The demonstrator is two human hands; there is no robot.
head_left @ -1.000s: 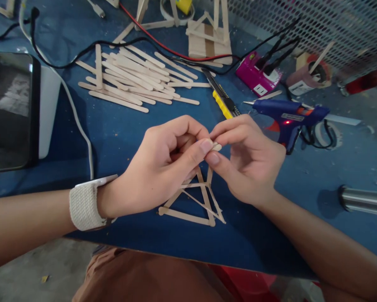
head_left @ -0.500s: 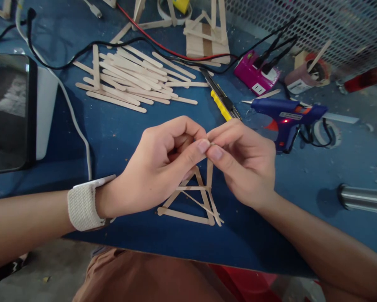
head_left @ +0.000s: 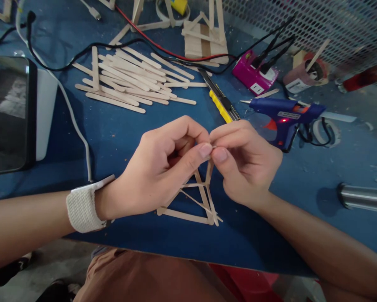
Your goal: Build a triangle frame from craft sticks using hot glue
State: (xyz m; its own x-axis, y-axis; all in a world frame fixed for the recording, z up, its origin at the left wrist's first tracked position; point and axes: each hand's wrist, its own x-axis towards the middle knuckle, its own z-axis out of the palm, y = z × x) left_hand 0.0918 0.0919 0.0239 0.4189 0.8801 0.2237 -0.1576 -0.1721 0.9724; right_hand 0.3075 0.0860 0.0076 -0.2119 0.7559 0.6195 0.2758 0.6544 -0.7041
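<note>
The frame (head_left: 195,201) is a pyramid-like build of pale flat wooden sticks: one stick lies along its near base on the blue surface (head_left: 119,134), and several thinner ones rise and cross toward a peak hidden between the fingers. A short cross-piece joins the slanted sticks partway up. It stands near the front edge of the surface, right under the hands.

The left hand (head_left: 157,167) is curled, its thumb and forefinger pinched narrow on the top of the frame. The right hand (head_left: 242,163) meets it from the other side, thumb and forefinger pinched on the same spot, so the fingertips of both hands touch. Only a sliver of wood shows between them. A white woven band (head_left: 83,207) wraps the left wrist.

Behind the hands a loose pile of sticks (head_left: 132,79) lies flat. A yellow knife (head_left: 221,105) lies just beyond the right hand, and a blue glue gun (head_left: 283,115) stands to its right, a red light glowing on its body. A pink box (head_left: 254,77) behind the gun has black cables plugged into it. A tape roll (head_left: 308,73) farther right holds one stick, leaning out of its hole. A dark tablet (head_left: 7,113) lies at the left edge.
</note>
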